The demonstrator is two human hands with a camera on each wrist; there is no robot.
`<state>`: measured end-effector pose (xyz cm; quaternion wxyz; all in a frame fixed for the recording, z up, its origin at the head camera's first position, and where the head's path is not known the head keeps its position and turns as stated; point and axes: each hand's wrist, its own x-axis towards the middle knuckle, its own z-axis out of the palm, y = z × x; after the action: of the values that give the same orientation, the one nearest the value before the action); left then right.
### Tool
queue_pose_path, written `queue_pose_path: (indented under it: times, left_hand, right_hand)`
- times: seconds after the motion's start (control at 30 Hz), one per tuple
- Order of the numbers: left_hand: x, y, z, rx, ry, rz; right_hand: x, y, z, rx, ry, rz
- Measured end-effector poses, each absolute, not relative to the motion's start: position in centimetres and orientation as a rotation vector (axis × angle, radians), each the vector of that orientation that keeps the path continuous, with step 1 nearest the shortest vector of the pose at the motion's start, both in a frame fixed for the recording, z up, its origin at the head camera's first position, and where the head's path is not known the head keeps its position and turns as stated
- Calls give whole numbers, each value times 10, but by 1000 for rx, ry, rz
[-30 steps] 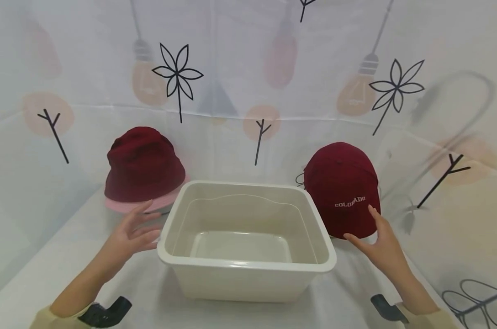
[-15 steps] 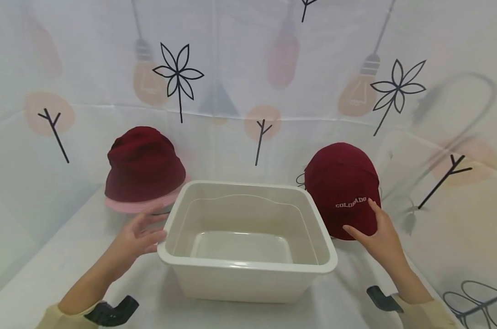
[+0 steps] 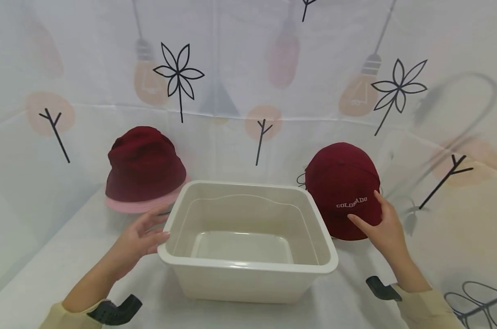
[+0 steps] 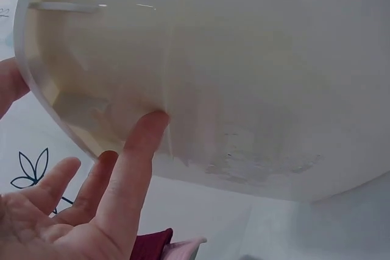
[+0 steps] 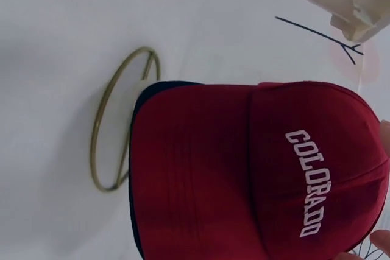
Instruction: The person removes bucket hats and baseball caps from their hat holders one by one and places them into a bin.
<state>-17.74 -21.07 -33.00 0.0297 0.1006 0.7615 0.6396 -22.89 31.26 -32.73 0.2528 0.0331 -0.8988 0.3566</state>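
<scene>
Cap point(image 3: 336, 176) right of the tub point(image 3: 248, 284), seemingly perched on a ring-based stand point(image 5: 95, 129) to hold its shape, with right hand point(image 3: 384, 232) spread at its edge, no grip visible, and left hand point(image 3: 138, 241), fingers extended, touching the tub without grasping, perhaps to steady it.

Cream rectangular plastic tub point(image 3: 248, 285) is dead centre over here. Maroon-and-pink cloth bucket hat point(image 3: 145, 171) sits behind it to the left, maroon cloth baseball cap point(image 3: 339, 180) behind-right.
</scene>
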Motion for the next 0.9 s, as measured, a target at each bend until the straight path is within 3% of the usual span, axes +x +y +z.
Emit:
queue_pose_path:
  times: [0.9]
  left_hand:
    - [-178,-211,-331,317,2343,1977]
  right_hand:
    - [-259,326,-306,77,-2378,1028]
